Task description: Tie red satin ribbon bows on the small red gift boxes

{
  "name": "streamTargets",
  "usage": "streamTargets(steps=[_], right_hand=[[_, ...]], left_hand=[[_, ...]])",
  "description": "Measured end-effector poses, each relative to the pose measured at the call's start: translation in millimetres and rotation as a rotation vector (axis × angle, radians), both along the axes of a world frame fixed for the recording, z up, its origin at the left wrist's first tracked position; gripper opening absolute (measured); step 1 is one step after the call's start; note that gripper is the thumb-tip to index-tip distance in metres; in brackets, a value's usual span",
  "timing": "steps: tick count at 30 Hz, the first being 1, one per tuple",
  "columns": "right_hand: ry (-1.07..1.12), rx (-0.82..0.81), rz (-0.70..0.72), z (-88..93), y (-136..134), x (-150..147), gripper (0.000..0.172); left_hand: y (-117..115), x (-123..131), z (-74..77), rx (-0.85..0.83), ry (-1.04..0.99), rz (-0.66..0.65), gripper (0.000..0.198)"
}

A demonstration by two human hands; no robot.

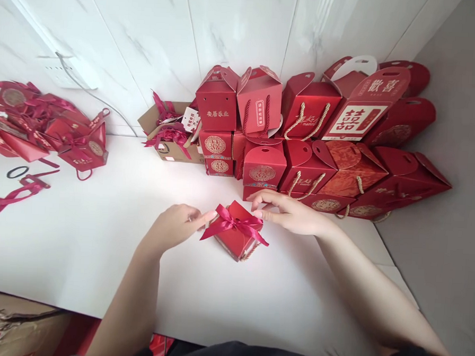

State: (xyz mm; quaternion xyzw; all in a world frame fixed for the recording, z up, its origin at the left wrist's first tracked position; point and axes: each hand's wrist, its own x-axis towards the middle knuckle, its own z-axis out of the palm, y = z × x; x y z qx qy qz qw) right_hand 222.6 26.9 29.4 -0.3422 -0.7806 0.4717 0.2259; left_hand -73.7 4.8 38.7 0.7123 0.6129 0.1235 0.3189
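Observation:
A small red gift box (234, 244) with a gold-trimmed side and a twisted gold cord stands on the white table. Across its top lies a shiny magenta ribbon bow (238, 224), its two tails spread left and right. My left hand (179, 225) is at the box's left side, fingers closed at the bow's left loop; part of its grip is hidden. On the other side, my right hand (289, 212) has its thumb beside the bow's right loop and its fingers apart, holding nothing that I can see.
Stacked red gift boxes (262, 166) stand behind, up to the grey wall at right. A cardboard box (179, 151) of ribbons sits near the tiled wall. At left are more red boxes (82, 143), a loose ribbon (15, 195) and a black ring (18, 172). A torn carton (26, 331) is below the table edge.

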Motion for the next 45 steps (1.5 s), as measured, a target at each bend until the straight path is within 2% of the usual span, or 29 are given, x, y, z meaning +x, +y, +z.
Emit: streamTargets(steps=[4, 7, 11, 15, 24, 31, 35, 36, 38, 40, 41, 43, 45], right_hand=[[0.047, -0.011, 0.048, -7.6, 10, -5, 0.031], [0.069, -0.064, 0.055, -15.4, 11, -2, 0.031], [0.094, -0.172, 0.089, -23.5, 12, 0, 0.032], [0.24, -0.276, 0.07, -31.0, 14, -4, 0.034], [0.31, -0.349, 0.068, -52.8, 21, -8, 0.036], [0.325, -0.341, 0.083, -58.7, 21, -9, 0.032], [0.301, -0.292, 0.032, -54.3, 18, -13, 0.031], [0.302, -0.274, 0.008, -51.5, 17, -14, 0.03], [0.297, -0.203, -0.05, -42.6, 13, -13, 0.026], [0.266, -0.049, -0.136, -28.8, 7, -12, 0.023], [0.242, 0.059, -0.183, -20.5, 1, -12, 0.021], [0.177, 0.312, -0.236, -3.8, -13, -16, 0.015], [0.087, 0.551, -0.151, 8.2, -33, -27, 0.013]], left_hand=[[-10, -6, -19.8, -0.341, -0.211, -0.002, 0.046], [-12, -6, -30.3, -0.45, -0.401, -0.05, 0.038], [-11, -2, -36.8, -0.469, -0.492, -0.137, 0.029], [-10, 1, -40.5, -0.458, -0.562, -0.178, 0.025], [-8, 1, -41.1, -0.395, -0.574, -0.33, 0.025], [-5, -1, -42.0, -0.401, -0.521, -0.4, 0.029], [-2, -13, -37.6, -0.501, -0.431, -0.509, 0.031], [-2, -17, -35.0, -0.487, -0.405, -0.493, 0.031], [-2, -24, -27.9, -0.35, -0.361, -0.337, 0.031], [-3, -26, -18.1, -0.135, -0.335, -0.13, 0.03], [-3, -24, -12.4, -0.053, -0.322, -0.072, 0.03], [-1, -15, -0.6, 0.04, -0.293, -0.087, 0.034], [5, -1, 9.2, 0.099, -0.266, -0.199, 0.039]])
